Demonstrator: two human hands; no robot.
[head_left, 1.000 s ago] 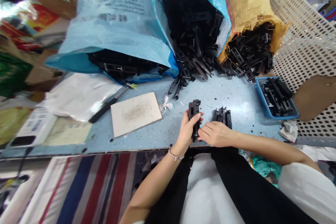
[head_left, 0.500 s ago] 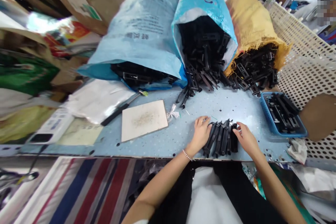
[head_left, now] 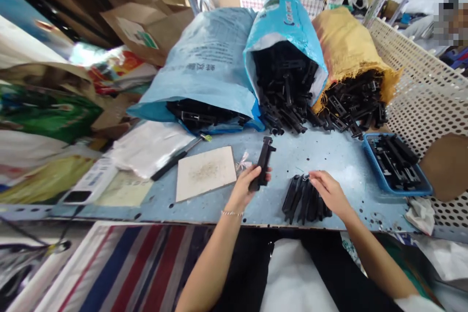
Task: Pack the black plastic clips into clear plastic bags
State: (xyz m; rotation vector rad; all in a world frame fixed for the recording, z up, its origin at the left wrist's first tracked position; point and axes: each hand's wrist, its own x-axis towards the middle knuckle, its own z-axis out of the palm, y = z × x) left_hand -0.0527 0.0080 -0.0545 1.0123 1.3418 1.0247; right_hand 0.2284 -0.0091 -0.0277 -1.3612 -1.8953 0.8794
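Observation:
My left hand (head_left: 247, 183) is closed around the lower end of a long black plastic part (head_left: 263, 158), which points up and away over the blue table (head_left: 325, 156). Just right of it, a small stack of the same black parts (head_left: 298, 200) lies near the table's front edge. My right hand (head_left: 327, 192) rests on top of that stack with its fingers laid over the parts.
Two blue sacks (head_left: 208, 70) (head_left: 287, 24) and a yellow sack (head_left: 347, 46) spill black parts at the back. A blue basket (head_left: 398, 163) of parts sits right, beside a white perforated crate (head_left: 424, 87). A white tile (head_left: 206, 171) and a screwdriver (head_left: 177, 157) lie left.
My left hand has left the stack and now holds one black part lifted to the left. My right hand has shifted onto the top of the stack.

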